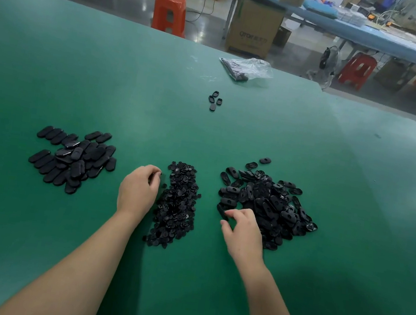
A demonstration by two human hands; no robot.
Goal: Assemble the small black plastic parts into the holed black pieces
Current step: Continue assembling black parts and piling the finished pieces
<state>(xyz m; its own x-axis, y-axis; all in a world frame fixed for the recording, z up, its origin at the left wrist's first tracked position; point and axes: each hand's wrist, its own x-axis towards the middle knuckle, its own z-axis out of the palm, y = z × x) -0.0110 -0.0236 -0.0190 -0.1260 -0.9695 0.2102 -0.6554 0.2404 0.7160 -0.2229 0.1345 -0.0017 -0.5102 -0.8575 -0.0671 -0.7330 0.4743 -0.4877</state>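
Both forearms are bare to each hand, no sleeves, rings or watch.

near edge: bare green table (180, 301) | mid: three black heaps – left pile (73, 160), small parts (177, 204), holed pieces (264, 206) – open lanes between | beyond: four loose pieces (214, 101), plastic bag (245, 69), bare mat around

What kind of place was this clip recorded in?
Most likely a factory assembly floor. A long green workbench holds sorted heaps of identical black parts, and behind it stand cardboard cartons, plastic stools and another long bench loaded with supplies.
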